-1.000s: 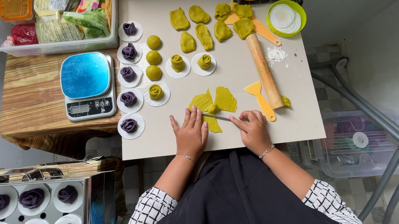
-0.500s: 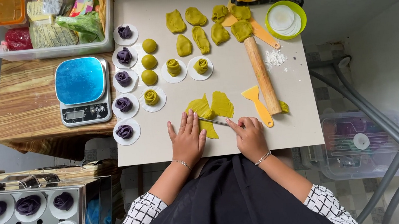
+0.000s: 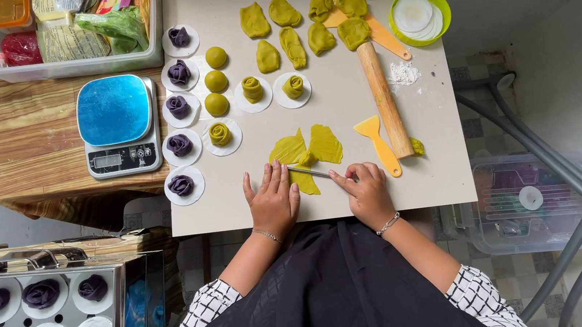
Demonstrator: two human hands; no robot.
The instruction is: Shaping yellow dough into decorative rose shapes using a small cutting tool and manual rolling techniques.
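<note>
Flat yellow-green dough pieces lie on the pale work board just beyond my hands. My left hand rests flat with fingers together on the near dough piece. My right hand grips a thin metal blade whose tip reaches into the dough. A yellow plastic scraper and a wooden rolling pin lie to the right of the dough.
Purple dough roses and green balls and rolls sit on white paper rounds at the board's left. A blue kitchen scale, a clear bin, a green bowl and a steamer tray of purple roses surround it.
Both hands stay at the dough near the board's front edge; the view has shifted slightly and the blade sits a little lower across the dough.
</note>
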